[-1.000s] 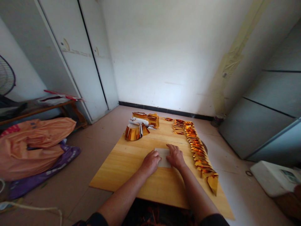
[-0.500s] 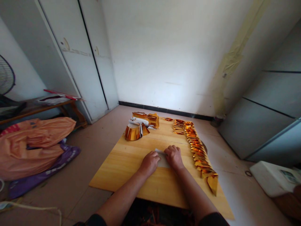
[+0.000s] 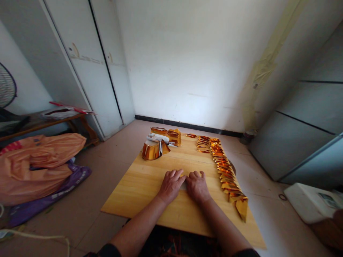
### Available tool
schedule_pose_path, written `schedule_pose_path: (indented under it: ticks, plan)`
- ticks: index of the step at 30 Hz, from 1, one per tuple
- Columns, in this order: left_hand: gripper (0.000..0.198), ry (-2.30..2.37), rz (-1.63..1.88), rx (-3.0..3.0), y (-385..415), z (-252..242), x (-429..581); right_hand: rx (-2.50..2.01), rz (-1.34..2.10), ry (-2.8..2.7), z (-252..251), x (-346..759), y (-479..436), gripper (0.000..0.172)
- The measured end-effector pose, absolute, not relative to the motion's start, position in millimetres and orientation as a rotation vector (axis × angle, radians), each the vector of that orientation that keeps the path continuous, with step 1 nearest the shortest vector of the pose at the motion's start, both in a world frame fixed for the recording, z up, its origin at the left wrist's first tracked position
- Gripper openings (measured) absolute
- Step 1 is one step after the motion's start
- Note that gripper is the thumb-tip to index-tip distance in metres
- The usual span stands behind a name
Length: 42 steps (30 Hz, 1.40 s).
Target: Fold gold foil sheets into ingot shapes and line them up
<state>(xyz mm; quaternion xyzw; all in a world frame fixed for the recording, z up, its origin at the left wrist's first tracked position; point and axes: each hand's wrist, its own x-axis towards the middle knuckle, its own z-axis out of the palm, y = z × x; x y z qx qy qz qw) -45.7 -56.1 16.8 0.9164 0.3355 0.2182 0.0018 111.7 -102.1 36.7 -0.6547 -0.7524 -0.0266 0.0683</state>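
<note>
My left hand [image 3: 172, 185] and my right hand [image 3: 197, 186] lie side by side over a small sheet of foil paper [image 3: 183, 186] on the wooden board [image 3: 139, 192]. Fingers of both hands are bent and closed on the paper, with the thumbs close together in the middle. Most of the sheet is hidden beneath them; a pale grey patch shows between the hands. Along the board's right side runs a row of folded gold paper pieces [image 3: 226, 171], overlapping one another. A curved stack of gold paper sheets [image 3: 152, 150] stands at the far left corner.
Behind that stack lies more gold paper [image 3: 174, 136]. A short column of folded pieces [image 3: 203, 143] is at the back right. An orange and purple bag [image 3: 45, 167] rests on the floor at left, a white box [image 3: 312, 203] at right. Cabinets [image 3: 88, 64] and a wall stand beyond.
Both hands have drawn closer together and now cover most of the sheet. Its white far edge, visible before, no longer shows. The gold pieces around have not moved.
</note>
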Motion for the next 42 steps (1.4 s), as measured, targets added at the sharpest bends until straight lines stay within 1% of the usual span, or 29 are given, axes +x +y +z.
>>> schedule_pose_path:
  ticks: [3,6,10,14,17,19,25,28,33,36,39,42]
  plan:
    - [0.023,1.019,0.575,2.891,-56,18,-46,-1.963,-0.084,-2.270,37,112,-103,0.023]
    - [0.020,1.046,0.507,2.872,-55,19,-47,-1.944,-0.090,-2.260,35,113,-105,0.021]
    - [0.018,1.087,0.504,2.845,-55,20,-46,-1.936,-0.050,-2.215,33,120,-113,0.019]
    - [0.019,1.098,0.533,2.798,-58,24,-47,-1.818,0.058,-2.209,31,137,-122,0.023]
    - [0.014,1.078,0.565,2.755,-62,27,-49,-1.668,0.163,-2.255,27,152,-126,0.031]
    - [0.016,1.057,0.581,2.732,-63,29,-52,-1.624,0.202,-2.258,23,159,-126,0.032]
    - [0.021,0.960,0.546,2.754,-57,31,-58,-1.619,0.206,-2.200,17,160,-120,0.022]
    - [0.022,0.942,0.512,2.767,-54,33,-59,-1.609,0.181,-2.203,18,156,-120,0.021]
    - [0.012,0.929,0.509,2.798,-54,37,-57,-1.569,0.142,-2.232,19,153,-120,0.024]
    - [0.017,0.908,0.439,2.824,-56,38,-51,-1.555,0.145,-2.225,17,152,-116,0.027]
    - [0.011,0.980,0.381,2.815,-57,32,-43,-1.572,0.174,-2.212,20,152,-113,0.033]
    - [0.012,1.030,0.441,2.788,-57,22,-39,-1.553,0.212,-2.224,24,153,-114,0.034]
